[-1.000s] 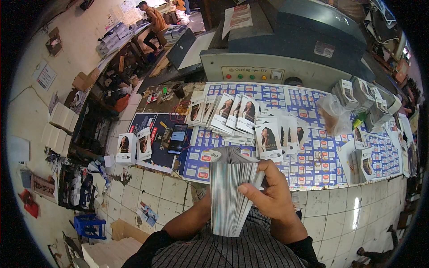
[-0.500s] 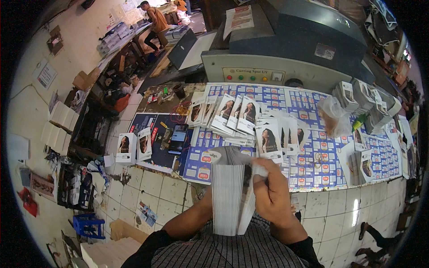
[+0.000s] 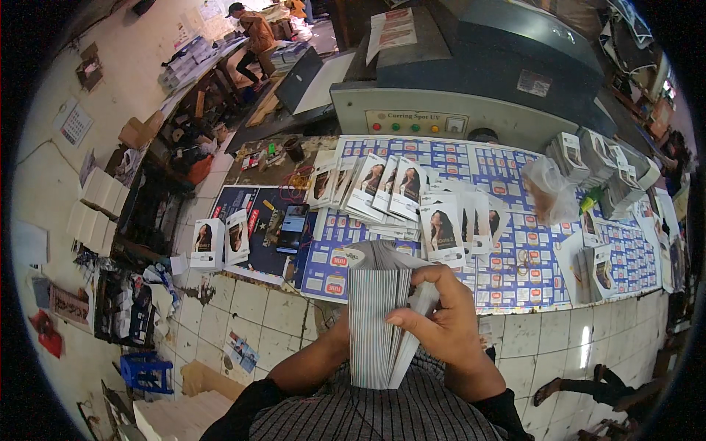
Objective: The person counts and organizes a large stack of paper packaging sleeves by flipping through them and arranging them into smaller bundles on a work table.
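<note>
A thick stack of flat white printed cartons (image 3: 379, 331) stands upright in front of my chest, edges toward me. From the left, my left forearm (image 3: 316, 353) runs in behind it; that hand is hidden, but the stack rests in its hold. My right hand (image 3: 448, 316) grips the stack's right side, thumb against the carton edges and index finger bent near the top. A few cartons there lean apart from the rest. Beyond the stack, loose cartons (image 3: 382, 187) with a picture of a person lie spread in overlapping rows on the table.
Blue printed sheets (image 3: 515, 283) cover the table. A phone (image 3: 293, 228) lies left, beside small carton piles (image 3: 208, 242). At right are a plastic bag (image 3: 550, 192) and bundled cartons (image 3: 599, 158). A large machine (image 3: 471, 73) stands behind. Another person (image 3: 256, 37) is far left.
My right hand has moved from the stack's top right corner down and left, its thumb now on the carton edges. A person's feet at the lower right have shifted left.
</note>
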`<state>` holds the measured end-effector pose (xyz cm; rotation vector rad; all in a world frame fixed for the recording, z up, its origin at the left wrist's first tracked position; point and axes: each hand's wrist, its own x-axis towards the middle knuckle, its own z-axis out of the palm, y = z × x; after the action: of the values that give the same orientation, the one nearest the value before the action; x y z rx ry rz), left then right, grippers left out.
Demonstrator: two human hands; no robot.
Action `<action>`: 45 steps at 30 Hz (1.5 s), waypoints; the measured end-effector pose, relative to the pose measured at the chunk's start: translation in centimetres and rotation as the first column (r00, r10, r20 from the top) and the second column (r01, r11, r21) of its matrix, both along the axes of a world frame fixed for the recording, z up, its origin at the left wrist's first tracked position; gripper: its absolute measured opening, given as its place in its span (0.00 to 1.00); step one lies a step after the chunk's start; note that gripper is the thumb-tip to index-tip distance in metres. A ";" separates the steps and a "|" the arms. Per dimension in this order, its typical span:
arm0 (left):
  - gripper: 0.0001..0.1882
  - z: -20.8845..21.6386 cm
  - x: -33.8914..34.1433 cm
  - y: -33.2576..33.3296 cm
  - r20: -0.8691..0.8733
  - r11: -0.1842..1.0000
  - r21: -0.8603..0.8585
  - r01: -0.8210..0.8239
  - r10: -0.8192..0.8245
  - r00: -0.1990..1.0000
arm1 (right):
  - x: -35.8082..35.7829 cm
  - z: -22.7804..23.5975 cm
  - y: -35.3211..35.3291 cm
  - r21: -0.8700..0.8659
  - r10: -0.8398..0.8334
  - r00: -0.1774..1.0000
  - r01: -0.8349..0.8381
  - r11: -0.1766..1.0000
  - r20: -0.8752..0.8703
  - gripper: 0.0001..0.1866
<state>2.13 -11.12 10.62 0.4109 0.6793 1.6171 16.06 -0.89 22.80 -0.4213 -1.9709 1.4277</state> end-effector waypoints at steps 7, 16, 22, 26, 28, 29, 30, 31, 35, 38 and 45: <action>0.24 0.8 -0.1 0.1 -0.063 1.000 0.019 0.022 -0.021 0.998 | 0.2 -0.5 0.0 -0.068 0.039 0.999 -0.038 0.997 0.018 0.26; 0.24 2.3 0.0 0.1 -0.191 0.997 0.058 0.047 -0.035 0.981 | 0.3 -0.3 0.2 0.064 0.010 1.000 -0.010 0.998 -0.010 0.24; 0.24 3.1 0.0 0.2 -0.276 0.995 0.086 0.051 -0.025 0.961 | 0.3 -0.4 0.1 -0.037 0.026 0.999 -0.025 0.999 0.019 0.20; 0.24 2.6 0.0 0.2 -0.172 0.998 0.036 0.051 -0.045 0.984 | 0.4 -0.4 0.2 -0.019 0.030 0.999 -0.030 0.999 0.032 0.19; 0.23 2.7 0.0 0.5 -0.165 0.998 0.023 0.064 -0.059 0.985 | 0.5 -0.5 0.2 -0.030 0.031 0.999 -0.030 0.999 0.043 0.19; 0.23 2.6 0.0 0.5 -0.165 0.998 0.023 0.063 -0.059 0.985 | 0.4 -0.5 0.2 -0.029 0.036 0.999 -0.035 0.999 0.038 0.19; 0.24 2.3 -0.1 0.5 -0.138 0.998 0.029 0.058 -0.053 0.989 | 0.4 -0.5 0.2 -0.028 0.040 0.999 -0.039 0.999 0.033 0.19; 0.24 1.9 -0.1 0.4 -0.111 0.998 0.035 0.051 -0.047 0.993 | 0.4 -0.5 0.2 -0.028 0.042 0.999 -0.041 0.999 0.033 0.19; 0.24 1.2 -0.1 0.3 -0.029 0.998 0.053 0.033 -0.031 0.999 | 0.3 -0.9 0.2 0.013 0.009 0.999 -0.010 1.000 0.037 0.20; 0.25 2.5 0.4 0.9 0.008 0.999 0.040 -0.025 0.025 1.000 | 0.3 -1.1 -0.1 -0.026 -0.023 1.000 0.023 0.999 0.016 0.22; 0.27 1.5 0.2 0.7 0.136 0.997 0.071 -0.033 0.023 0.990 | 0.3 -0.4 0.1 -0.029 0.022 1.000 -0.022 0.999 0.011 0.22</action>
<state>2.36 -10.46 12.11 0.3431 0.5268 1.6838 16.33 -0.78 22.37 -0.4230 -1.9722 1.4716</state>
